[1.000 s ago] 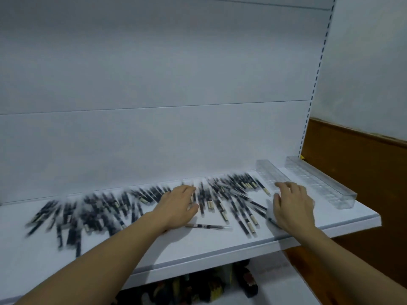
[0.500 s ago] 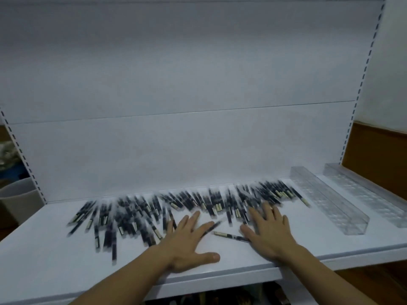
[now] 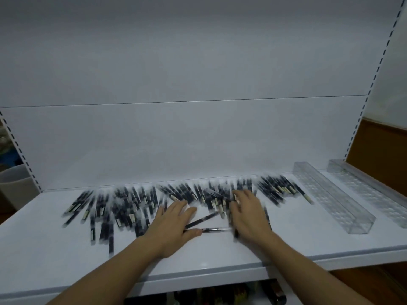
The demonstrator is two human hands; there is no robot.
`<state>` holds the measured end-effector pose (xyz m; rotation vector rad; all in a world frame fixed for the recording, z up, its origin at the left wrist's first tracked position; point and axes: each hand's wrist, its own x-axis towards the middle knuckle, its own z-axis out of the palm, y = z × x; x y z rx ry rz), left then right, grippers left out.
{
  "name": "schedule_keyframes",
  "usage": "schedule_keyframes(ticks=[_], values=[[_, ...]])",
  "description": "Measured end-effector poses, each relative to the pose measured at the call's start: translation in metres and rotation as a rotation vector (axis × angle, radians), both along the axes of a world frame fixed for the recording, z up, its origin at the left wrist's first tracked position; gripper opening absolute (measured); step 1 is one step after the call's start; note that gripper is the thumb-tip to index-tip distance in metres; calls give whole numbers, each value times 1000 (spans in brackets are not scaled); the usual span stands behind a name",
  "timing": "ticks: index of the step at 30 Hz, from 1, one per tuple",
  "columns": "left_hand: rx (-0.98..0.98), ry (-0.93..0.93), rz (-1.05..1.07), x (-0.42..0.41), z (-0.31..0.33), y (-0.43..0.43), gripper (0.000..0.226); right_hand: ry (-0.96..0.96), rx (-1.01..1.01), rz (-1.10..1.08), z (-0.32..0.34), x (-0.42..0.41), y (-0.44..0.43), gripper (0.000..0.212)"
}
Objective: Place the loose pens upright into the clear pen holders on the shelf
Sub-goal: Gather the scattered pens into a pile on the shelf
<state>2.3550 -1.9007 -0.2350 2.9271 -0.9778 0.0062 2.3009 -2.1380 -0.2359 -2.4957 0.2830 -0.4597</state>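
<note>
The left hand (image 3: 174,225) lies palm down on the shelf (image 3: 297,243), fingers straight and spread, with the fingertips reaching the front fringe of the loose pens (image 3: 132,205). A crosswise pen (image 3: 214,230) lies just off its thumb tip, and a slanted pen (image 3: 202,219) runs out from under its fingers.

Just beside it, the right hand (image 3: 248,216) is also palm down, fingers spread over the pens. It is blurred, but no finger is seen to pinch anything.

The loose pens lie flat in a long, dark band along the back edge of the shelf, most pointing front to back.

At the shelf's right end, the nearer pen holder (image 3: 332,199) and the farther pen holder (image 3: 370,194) lie side by side, running from the back edge toward the front right corner. A pale bin (image 3: 15,186) stands past the left edge.
</note>
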Motion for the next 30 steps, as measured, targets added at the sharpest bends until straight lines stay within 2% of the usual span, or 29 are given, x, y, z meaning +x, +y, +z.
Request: schedule_keyframes(ticks=[3, 8, 12, 16, 25, 27, 30], values=[[-84, -33, 12, -1, -4, -7, 60, 26, -75, -125, 0, -1, -52, 47], [-229, -89, -48, 7, -16, -14, 24, 184, -259, -269, -8, 3, -125, 57], [-221, -186, 20, 11, -17, -17, 33, 321, -317, -255, -5, 27, -148, 71], [-203, -203, 100, 10, -17, -24, 34, 464, -341, -235, 5, 54, -149, 88], [-204, -232, 187, 17, -20, -32, 28, 410, -296, -222, 7, 73, -100, 65], [-218, -227, 207, 19, -19, -35, 24, 386, -293, -173, 9, 75, -87, 62], [-216, -218, 225, 23, -16, -35, 31, 345, -312, -79, 9, 81, -60, 61]])
